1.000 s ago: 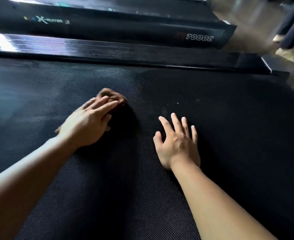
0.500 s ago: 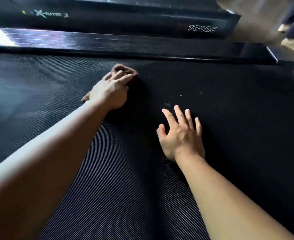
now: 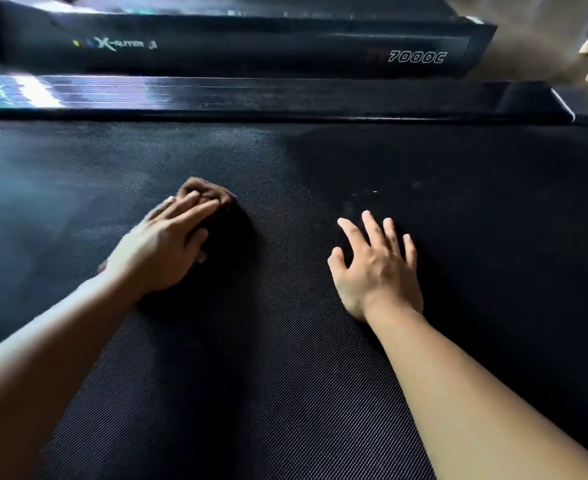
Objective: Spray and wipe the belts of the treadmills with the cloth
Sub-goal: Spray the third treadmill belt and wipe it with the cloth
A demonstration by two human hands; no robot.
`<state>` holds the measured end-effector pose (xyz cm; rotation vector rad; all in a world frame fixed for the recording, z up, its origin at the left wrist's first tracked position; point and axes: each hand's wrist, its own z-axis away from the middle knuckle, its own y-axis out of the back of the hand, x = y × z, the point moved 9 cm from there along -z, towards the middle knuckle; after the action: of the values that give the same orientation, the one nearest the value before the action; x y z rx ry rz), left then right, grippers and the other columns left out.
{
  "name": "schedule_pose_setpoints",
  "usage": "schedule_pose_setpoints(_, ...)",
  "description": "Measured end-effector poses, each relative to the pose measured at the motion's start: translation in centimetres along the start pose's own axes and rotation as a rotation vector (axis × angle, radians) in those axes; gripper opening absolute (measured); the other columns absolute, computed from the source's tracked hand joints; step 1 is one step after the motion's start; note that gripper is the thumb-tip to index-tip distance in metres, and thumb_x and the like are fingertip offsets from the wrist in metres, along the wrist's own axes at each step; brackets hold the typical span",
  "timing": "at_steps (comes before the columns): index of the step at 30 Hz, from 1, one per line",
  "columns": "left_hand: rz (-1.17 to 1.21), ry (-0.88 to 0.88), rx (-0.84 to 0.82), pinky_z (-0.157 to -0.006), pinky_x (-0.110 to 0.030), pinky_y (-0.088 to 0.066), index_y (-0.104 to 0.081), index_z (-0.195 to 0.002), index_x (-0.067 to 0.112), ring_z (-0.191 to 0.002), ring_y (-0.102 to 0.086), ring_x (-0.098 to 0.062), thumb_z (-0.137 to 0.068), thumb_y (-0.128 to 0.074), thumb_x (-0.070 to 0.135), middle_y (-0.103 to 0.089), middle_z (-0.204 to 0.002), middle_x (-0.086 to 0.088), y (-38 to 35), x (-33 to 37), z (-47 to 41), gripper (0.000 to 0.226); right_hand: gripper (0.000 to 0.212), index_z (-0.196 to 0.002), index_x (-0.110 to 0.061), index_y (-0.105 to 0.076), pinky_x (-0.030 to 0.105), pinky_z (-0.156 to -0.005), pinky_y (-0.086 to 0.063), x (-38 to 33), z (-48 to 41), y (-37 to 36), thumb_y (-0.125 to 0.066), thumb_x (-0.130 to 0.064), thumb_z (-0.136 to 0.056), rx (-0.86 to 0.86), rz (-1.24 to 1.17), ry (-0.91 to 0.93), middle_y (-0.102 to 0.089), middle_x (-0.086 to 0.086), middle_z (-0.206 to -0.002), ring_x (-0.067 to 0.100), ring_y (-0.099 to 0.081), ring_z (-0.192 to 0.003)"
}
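**Inspector:** Head view. Left hand?
**Assistant:** The left hand [image 3: 160, 251] lies palm down on a crumpled brown cloth [image 3: 209, 194]. The fingers are nearly straight and close together, pressing it onto the treadmill belt [image 3: 285, 393]. No finger visibly curls round it.
**Inspector:** Where on the belt?
**Assistant:** Left of middle, well short of the glossy side rail [image 3: 285, 97] along the far edge.
**Inspector:** Right hand?
**Assistant:** The right hand [image 3: 377, 268] is flat on the bare belt, fingers spread and straight, holding nothing, apart from the cloth.
**Inspector:** Belt surface?
**Assistant:** Black, finely textured, with a few pale specks [image 3: 365, 192] just beyond the right fingertips.
**Inspector:** Beyond the rail?
**Assistant:** A second treadmill [image 3: 251, 46], its side marked "7000C"
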<state>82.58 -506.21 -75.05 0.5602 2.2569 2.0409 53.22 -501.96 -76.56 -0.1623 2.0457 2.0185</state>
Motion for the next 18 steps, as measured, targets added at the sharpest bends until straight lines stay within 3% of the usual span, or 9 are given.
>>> schedule_pose_setpoints(3,-0.004,0.112,0.017,-0.124,-0.031,-0.012,-0.038,-0.153,0.03,-0.151,-0.024,-0.025,-0.102,-0.048,0.027,-0.032,-0.162,-0.002,-0.4,-0.6,-4.3,0.052,0.056,-0.152,-0.043,-0.025,0.048,-0.122,0.0,0.0,-0.1,-0.1,-0.033,-0.051,-0.096,0.008,0.008,0.004,-0.011,-0.003,-0.166,0.023,-0.004,-0.153)
schedule_pose_setpoints(6,-0.025,0.107,0.002,-0.123,-0.041,-0.021,-0.033,-0.153,0.035,-0.148,-0.027,-0.026,-0.1,-0.042,0.034,-0.031,-0.161,0.004,-1.3,2.3,-7.5,0.054,0.056,-0.151,-0.043,-0.024,0.049,-0.122,-0.001,0.0,0.0,-0.1,-0.033,-0.05,-0.097,0.016,0.011,0.008,-0.012,-0.003,-0.166,0.023,-0.004,-0.153)
schedule_pose_setpoints(10,-0.044,0.007,-0.012,-0.119,-0.032,-0.017,-0.037,-0.153,0.033,-0.146,-0.027,-0.022,-0.094,-0.031,0.043,-0.032,-0.161,0.003,-1.8,8.2,-7.9,0.06,0.056,-0.152,-0.043,-0.024,0.048,-0.123,0.0,0.0,0.0,-0.1,-0.033,-0.05,-0.097,0.011,0.0,0.006,-0.011,-0.003,-0.166,0.023,-0.002,-0.153)
schedule_pose_setpoints(12,-0.035,-0.027,-0.036,-0.121,-0.03,-0.012,-0.033,-0.155,0.036,-0.151,-0.02,-0.022,-0.101,-0.035,0.04,-0.026,-0.164,0.004,-2.2,10.5,-6.7,0.054,0.056,-0.152,-0.042,-0.024,0.048,-0.123,0.0,0.1,-0.1,-0.1,-0.033,-0.049,-0.097,0.007,-0.006,0.005,-0.011,-0.004,-0.166,0.022,-0.002,-0.153)
schedule_pose_setpoints(18,0.023,-0.137,-0.097,-0.126,-0.033,-0.011,-0.036,-0.152,0.041,-0.153,-0.016,-0.016,-0.097,-0.027,0.048,-0.028,-0.163,0.003,-2.6,11.9,0.8,0.056,0.057,-0.151,-0.043,-0.026,0.048,-0.123,0.0,0.2,-0.2,-0.1,-0.036,-0.049,-0.096,0.017,-0.022,0.005,-0.012,-0.004,-0.166,0.022,-0.003,-0.153)
